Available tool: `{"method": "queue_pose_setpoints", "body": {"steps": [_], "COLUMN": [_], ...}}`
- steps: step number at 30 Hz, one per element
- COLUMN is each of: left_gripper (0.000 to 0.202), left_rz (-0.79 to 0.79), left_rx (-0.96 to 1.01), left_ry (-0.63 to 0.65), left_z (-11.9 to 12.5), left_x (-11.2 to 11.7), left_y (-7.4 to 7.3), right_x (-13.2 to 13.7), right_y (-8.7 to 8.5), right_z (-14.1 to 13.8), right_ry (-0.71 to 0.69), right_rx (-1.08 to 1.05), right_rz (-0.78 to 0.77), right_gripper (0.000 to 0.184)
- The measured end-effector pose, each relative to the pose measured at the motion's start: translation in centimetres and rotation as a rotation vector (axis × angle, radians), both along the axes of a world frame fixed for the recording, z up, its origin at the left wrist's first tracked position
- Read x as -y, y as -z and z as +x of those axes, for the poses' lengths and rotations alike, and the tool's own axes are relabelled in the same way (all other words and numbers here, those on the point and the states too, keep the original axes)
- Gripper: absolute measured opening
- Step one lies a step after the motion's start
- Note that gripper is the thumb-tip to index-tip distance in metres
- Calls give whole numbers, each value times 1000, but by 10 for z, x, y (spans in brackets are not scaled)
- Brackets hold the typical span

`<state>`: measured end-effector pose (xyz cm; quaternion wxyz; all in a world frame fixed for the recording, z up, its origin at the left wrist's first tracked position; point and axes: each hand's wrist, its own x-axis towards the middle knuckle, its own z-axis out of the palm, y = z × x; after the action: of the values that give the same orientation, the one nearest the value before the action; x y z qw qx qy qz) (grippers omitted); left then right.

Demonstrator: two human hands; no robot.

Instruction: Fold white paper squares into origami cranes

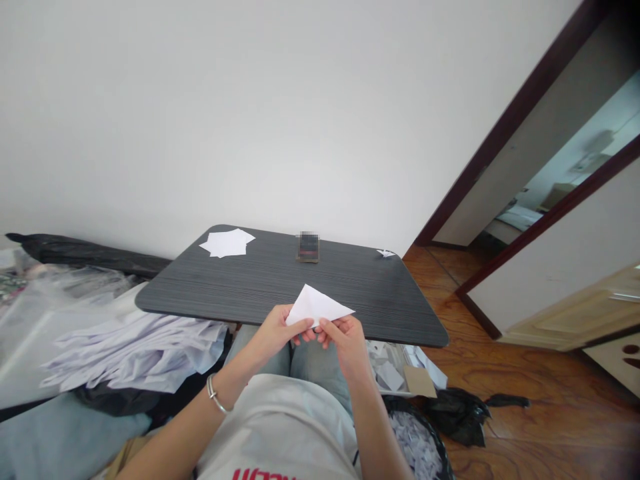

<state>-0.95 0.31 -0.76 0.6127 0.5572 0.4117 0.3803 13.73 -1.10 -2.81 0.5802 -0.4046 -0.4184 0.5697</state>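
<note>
The fingers of the left hand and right hand are clamped on the lower edge of a white paper, thumbs on top, held over the near edge of the desk. It looks partly worked — already folded to a rough triangle, but plainer than the small pointed paper shape at the far right corner, seemingly finished. At the far left, flat white sheets appear unfolded — beside a dark, blurred object mid-desk.
</note>
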Motion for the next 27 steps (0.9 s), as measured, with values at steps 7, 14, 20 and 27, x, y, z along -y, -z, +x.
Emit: {"method": "queue_pose_setpoints", "body": {"steps": [7,14,20,27], "left_gripper": [25,21,19,17], "left_rz": [97,297,277,376], "left_rx": [-34,-209,-193,-243], "left_ry": [6,-22,-11,-17], "left_z": [1,-2,2,2], "left_x": [2,6,7,9], "left_y": [-4,-3,-4,-7], "right_x": [4,5,4,4], "right_y": [-3,-4,-4,-5], "right_z": [0,0,1,-3], "right_ry": [-61,-86,-69,-16], "right_rx": [71,63,40,47], "right_rz": [-26,-48,-38,-25], "right_gripper": [26,25,25,34]}}
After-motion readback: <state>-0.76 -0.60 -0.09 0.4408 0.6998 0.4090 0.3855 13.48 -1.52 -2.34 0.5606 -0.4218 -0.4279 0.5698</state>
